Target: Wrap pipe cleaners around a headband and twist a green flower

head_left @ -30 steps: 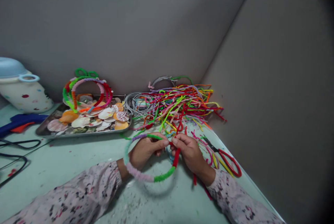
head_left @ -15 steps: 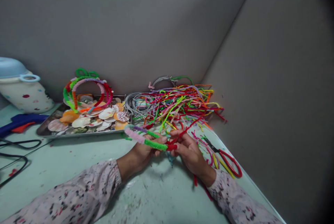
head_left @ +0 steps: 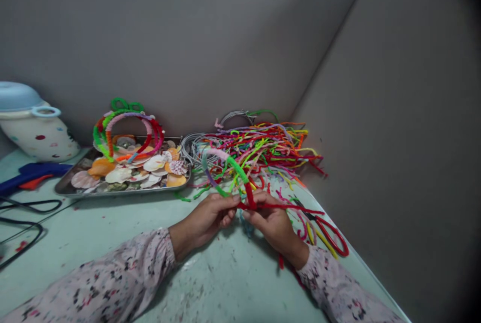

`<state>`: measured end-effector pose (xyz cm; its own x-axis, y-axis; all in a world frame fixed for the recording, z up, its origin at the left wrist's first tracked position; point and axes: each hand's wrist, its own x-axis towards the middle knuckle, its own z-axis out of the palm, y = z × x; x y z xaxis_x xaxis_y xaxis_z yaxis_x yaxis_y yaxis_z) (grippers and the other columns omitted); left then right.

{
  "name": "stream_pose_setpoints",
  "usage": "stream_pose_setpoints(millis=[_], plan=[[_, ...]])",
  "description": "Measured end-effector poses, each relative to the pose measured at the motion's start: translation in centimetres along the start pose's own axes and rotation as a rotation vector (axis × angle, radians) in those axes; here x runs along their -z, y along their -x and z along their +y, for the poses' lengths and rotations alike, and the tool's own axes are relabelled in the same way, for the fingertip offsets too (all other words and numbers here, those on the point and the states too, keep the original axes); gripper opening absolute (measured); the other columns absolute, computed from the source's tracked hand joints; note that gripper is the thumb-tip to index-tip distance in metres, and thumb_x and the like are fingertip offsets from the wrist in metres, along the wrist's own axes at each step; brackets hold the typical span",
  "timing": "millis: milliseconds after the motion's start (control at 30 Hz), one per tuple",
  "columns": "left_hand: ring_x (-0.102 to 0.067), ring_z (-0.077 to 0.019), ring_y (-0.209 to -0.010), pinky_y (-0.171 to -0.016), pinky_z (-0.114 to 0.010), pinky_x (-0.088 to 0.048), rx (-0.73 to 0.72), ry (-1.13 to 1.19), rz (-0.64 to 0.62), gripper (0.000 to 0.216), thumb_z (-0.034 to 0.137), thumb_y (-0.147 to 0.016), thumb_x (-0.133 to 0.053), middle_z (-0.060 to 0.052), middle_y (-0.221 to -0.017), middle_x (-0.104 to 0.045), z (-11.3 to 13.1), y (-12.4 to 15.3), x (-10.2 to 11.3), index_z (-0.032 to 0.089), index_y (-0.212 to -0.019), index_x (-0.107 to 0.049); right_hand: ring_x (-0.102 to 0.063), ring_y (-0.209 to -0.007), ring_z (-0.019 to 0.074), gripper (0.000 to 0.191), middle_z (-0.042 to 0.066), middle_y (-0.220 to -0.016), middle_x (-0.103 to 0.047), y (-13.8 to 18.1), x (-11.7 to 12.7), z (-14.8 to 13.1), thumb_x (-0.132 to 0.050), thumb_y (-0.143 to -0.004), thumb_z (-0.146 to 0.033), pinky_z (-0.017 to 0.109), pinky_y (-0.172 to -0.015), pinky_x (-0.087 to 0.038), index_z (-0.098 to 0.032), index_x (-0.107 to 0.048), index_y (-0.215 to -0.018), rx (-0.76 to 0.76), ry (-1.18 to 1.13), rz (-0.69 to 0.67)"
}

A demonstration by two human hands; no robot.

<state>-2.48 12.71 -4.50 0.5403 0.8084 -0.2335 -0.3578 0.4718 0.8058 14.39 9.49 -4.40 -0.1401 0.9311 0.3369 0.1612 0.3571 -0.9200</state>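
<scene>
A small hoop wrapped in pipe cleaners (head_left: pixel 236 168), in pink, green, purple and red stretches, rises between my hands. My left hand (head_left: pixel 208 217) pinches its lower part between thumb and fingers. At the red stretch, the fingers of my right hand (head_left: pixel 273 222) close on a red pipe cleaner (head_left: pixel 296 207), whose loose tail runs out to the right. Its exact wrap at the fingertips is partly hidden. Behind the hoop lies a heap of mixed pipe cleaners (head_left: pixel 270 145).
A metal tray (head_left: pixel 124 194) of seashells stands at the left, with finished-looking wrapped hoops (head_left: pixel 108 137) on it. Wire coils (head_left: pixel 193 147) lie beside it. Red-handled scissors (head_left: pixel 332 237) rest at the right edge. A blue glue gun (head_left: pixel 35 172) and spotted cup (head_left: pixel 39 135) are far left.
The hoop has tilted from nearly flat to more upright, swinging up and right. The red pipe cleaner's tail, earlier pointing up and right, now stretches almost level to the right.
</scene>
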Motion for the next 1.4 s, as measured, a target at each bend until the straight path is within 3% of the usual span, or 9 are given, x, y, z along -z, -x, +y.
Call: stream_pose_setpoints(millis=[500, 800, 1067, 1400], plan=[[-0.041, -0.0025, -0.039, -0.039, -0.015, -0.025, 0.044, 0.128, -0.038, 0.026, 0.026, -0.071, -0.072, 0.003, -0.046, -0.049, 0.0, 0.1, -0.1, 0.010, -0.056, -0.059, -0.059, -0.081, 0.0179, 0.006, 0.002, -0.082, -0.061, 0.2, -0.2, -0.1, -0.065, -0.079, -0.018, 0.033, -0.077, -0.047, -0.022, -0.061, -0.081, 0.152, 0.158, 0.093], [-0.045, -0.0031, -0.043, -0.040, -0.013, -0.033, 0.072, 0.257, 0.059, 0.020, 0.016, -0.065, -0.077, 0.003, -0.051, -0.051, 0.2, 0.5, -0.9, 0.011, -0.061, -0.058, -0.058, -0.079, 0.0167, 0.005, 0.002, -0.081, -0.060, 0.1, -0.3, -0.3, -0.063, -0.080, -0.017, 0.032, -0.073, -0.047, -0.021, -0.059, -0.081, 0.195, 0.168, 0.156], [-0.046, -0.0027, -0.050, -0.044, -0.013, -0.035, 0.023, 0.244, -0.037, 0.018, 0.019, -0.070, -0.074, 0.004, -0.060, -0.051, 0.0, 0.7, -0.7, 0.012, -0.071, -0.058, -0.058, -0.078, 0.0163, 0.004, 0.002, -0.081, -0.060, 0.2, -0.4, 0.0, -0.063, -0.081, -0.023, 0.030, -0.070, -0.047, -0.021, -0.060, -0.081, 0.100, 0.159, 0.207], [-0.045, -0.0031, -0.048, -0.044, -0.013, -0.034, -0.072, 0.053, 0.017, 0.018, 0.031, -0.078, -0.068, 0.004, -0.059, -0.052, -0.1, 0.9, -1.3, 0.015, -0.078, -0.059, -0.057, -0.066, 0.0131, 0.012, -0.001, -0.072, -0.060, -0.1, -0.6, 0.4, -0.065, -0.079, -0.030, 0.025, -0.062, -0.047, -0.020, -0.059, -0.079, -0.069, 0.116, 0.237]])
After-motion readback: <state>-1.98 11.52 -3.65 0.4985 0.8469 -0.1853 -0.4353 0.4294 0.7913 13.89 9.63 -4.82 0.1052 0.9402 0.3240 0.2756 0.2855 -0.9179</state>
